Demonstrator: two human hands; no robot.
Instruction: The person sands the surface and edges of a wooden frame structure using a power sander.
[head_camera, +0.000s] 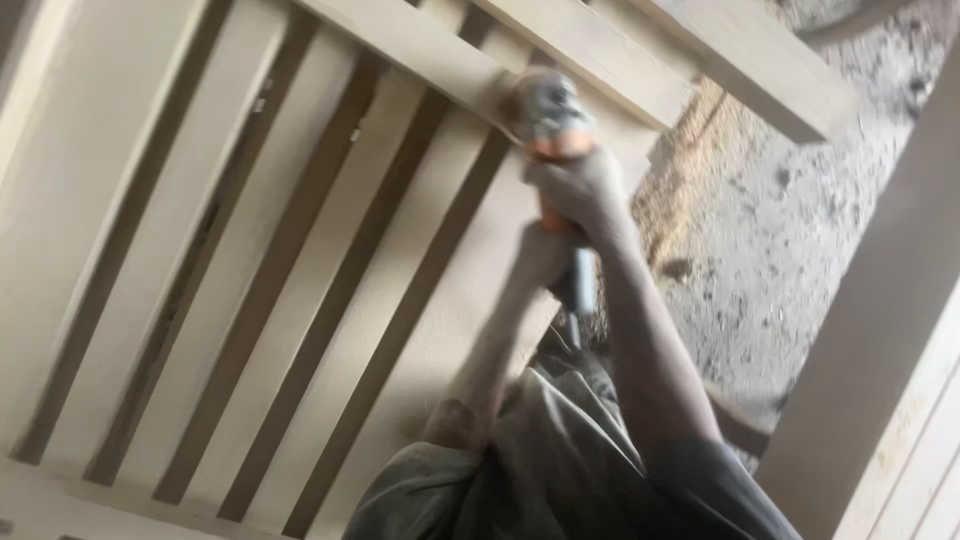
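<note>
Both hands grip an angle grinder (555, 150) held out at arm's length over a slatted wooden frame (300, 250). The right hand (580, 190) wraps the orange part of the body just behind the head, fingers closed tight round it, while the left hand (540, 255) clasps the grey rear handle lower down, so the two hands sit one behind the other along the tool, nearly touching. The grinder has a grey metal head, blurred in the frame, an orange mid-section and a darker grey tail from which a cord (575, 330) drops toward the person's chest. Its head meets a pale cross rail (420, 50) of the frame, near where that rail crosses the long slats; whether the disc is actually in contact is lost in the blur. The frame is bare, pale, unfinished timber, with parallel slats running diagonally and dark gaps between them. To the right lies a dusty grey concrete floor (790, 220) strewn with sawdust (690, 170) along the frame's edge. Another pale timber piece (880, 350) rises at the right edge. Both forearms are dusted with fine powder, and the grey-green sleeves (560, 470) fill the lower middle.
</note>
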